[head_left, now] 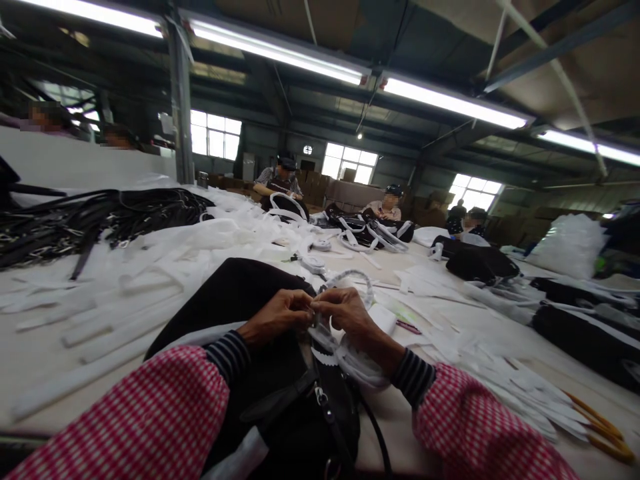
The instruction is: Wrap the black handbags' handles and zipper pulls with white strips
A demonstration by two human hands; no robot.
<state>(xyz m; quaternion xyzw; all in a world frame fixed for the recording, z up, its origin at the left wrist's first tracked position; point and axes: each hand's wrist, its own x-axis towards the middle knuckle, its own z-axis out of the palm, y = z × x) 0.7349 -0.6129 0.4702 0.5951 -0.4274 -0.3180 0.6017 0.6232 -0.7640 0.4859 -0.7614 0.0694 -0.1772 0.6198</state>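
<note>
A black bag (235, 293) lies on the table in front of me, with a zipper, metal clasps and a strap on its near side. My left hand (281, 313) is over the bag, thumb and fingers pinched together. Against its fingertips, my right hand (350, 317) is pinched too. What sits between the fingertips is too small to make out. Translucent white wrapping (324, 333) hangs just under the fingers. A wrapped handle (356, 275) curves up behind my right hand, and more white wrapping (363, 363) bunches below it.
Black straps with metal hooks (125, 213) pile up at the left. White strips (125, 320) cover the table beside the bag. Orange-handled scissors (605, 427) lie at the right, near more black bags (585, 340). Several people sit across the table, one handling a bag (287, 205).
</note>
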